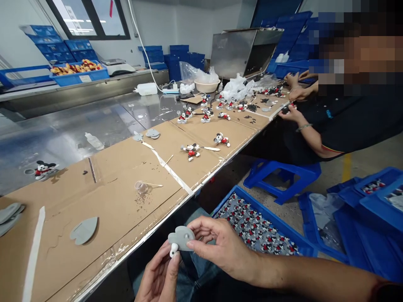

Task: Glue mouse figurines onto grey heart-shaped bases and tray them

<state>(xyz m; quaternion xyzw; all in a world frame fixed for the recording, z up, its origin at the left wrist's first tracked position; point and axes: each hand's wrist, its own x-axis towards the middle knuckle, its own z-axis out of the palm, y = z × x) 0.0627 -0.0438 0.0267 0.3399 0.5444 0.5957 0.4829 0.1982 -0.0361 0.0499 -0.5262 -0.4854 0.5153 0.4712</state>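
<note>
Below the table's front edge, my two hands meet over my lap. My right hand (220, 247) pinches a flat grey heart-shaped base (180, 238) between thumb and fingers. My left hand (160, 277) comes up from below, its thumb and fingers closed on a small white piece (173, 252) at the base's lower edge. Another grey base (83, 230) lies on the cardboard (119, 197) covering the table. A small clear cup (141, 187) with a stick stands further back.
Several mouse figures (192, 151) stand along the cardboard. A blue crate (252, 224) full of figures sits on the floor to my right. A co-worker's hands (291, 112) work at the far end, beside a blue stool (280, 176). More blue crates (371, 197) crowd the right.
</note>
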